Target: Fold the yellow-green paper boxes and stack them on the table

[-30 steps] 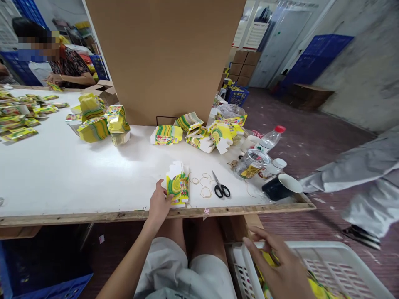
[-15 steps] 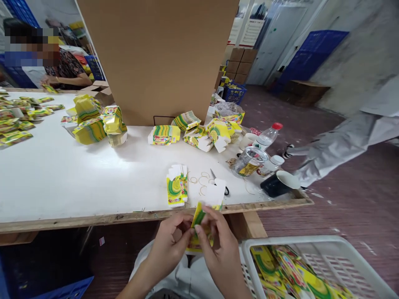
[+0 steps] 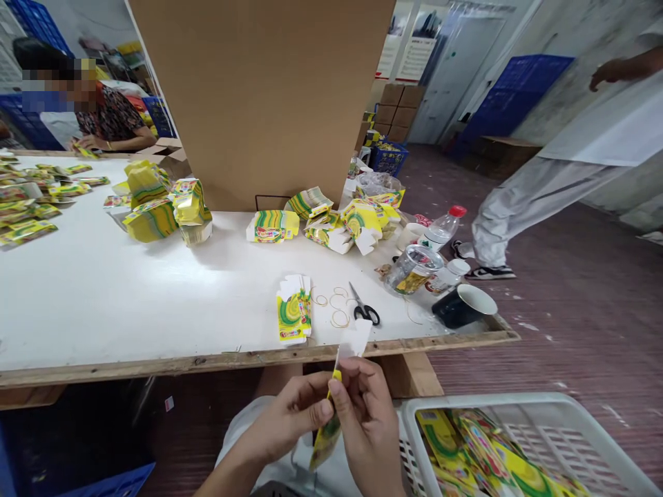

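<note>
My left hand [image 3: 293, 414] and my right hand [image 3: 370, 421] both pinch one flat yellow-green carton blank [image 3: 334, 400] in front of my lap, below the table's front edge. Its white flap points up toward the table. A small stack of the same flat cartons [image 3: 294, 309] lies on the white table [image 3: 103, 290] just beyond my hands. A white plastic basket [image 3: 518, 414] at my right holds several more printed blanks [image 3: 481, 449].
Rubber bands [image 3: 336, 307] and scissors [image 3: 365, 310] lie beside the stack. A black mug [image 3: 460, 304], jar [image 3: 411, 269] and water bottle [image 3: 440, 231] stand at the table's right end. Bundled cartons [image 3: 155, 203] sit before a tall cardboard sheet [image 3: 259, 96]. One person sits far left; another walks at right.
My left hand left the stack on the table; my right hand came out of the basket. Both now hold one blank, turned edge-on. The person at right walked farther away.
</note>
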### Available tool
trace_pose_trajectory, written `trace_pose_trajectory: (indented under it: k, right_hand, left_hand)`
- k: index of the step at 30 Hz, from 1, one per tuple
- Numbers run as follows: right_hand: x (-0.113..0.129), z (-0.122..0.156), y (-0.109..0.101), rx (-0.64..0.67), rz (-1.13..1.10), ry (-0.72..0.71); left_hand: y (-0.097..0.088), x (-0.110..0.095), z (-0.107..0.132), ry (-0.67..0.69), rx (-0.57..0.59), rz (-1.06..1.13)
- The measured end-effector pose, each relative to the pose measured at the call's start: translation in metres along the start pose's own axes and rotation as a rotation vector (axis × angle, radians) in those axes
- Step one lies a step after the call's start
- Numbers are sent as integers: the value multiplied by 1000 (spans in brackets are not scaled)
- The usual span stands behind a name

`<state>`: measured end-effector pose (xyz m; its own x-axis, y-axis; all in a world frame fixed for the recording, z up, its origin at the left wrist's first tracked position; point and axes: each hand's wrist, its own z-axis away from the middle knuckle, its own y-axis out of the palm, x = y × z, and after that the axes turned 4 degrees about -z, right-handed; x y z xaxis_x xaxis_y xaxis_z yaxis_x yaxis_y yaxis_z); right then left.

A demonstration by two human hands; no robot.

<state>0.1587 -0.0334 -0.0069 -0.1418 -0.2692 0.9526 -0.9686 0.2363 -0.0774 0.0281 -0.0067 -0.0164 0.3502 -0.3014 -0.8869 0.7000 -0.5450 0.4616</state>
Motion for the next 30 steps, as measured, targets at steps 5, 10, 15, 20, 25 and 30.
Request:
trace_pose_trajectory:
  k: [5,10,15,20,25,30]
  right_hand:
    - [-6,2,-1,-140,125,-68]
    - [-17,0,-4,5,179,105]
    - [-22,-3,-9,-28,-5,207]
    - [-21,-10,-23,120,-126,187]
    - [-14,-16,-32,239,-74,238]
    - [-16,-19,-30,131,65,84]
  left_hand:
    - [-2,7,-8,10,-180,149]
    - [-3,9,-12,51,-411,76]
    - [-7,6,-6,152,-421,-113]
    - [-18,-7,4,63,-204,-211]
    - [-23,-6,7,-29,-95,-7]
    - [-21,0,7,-13,-122,-22]
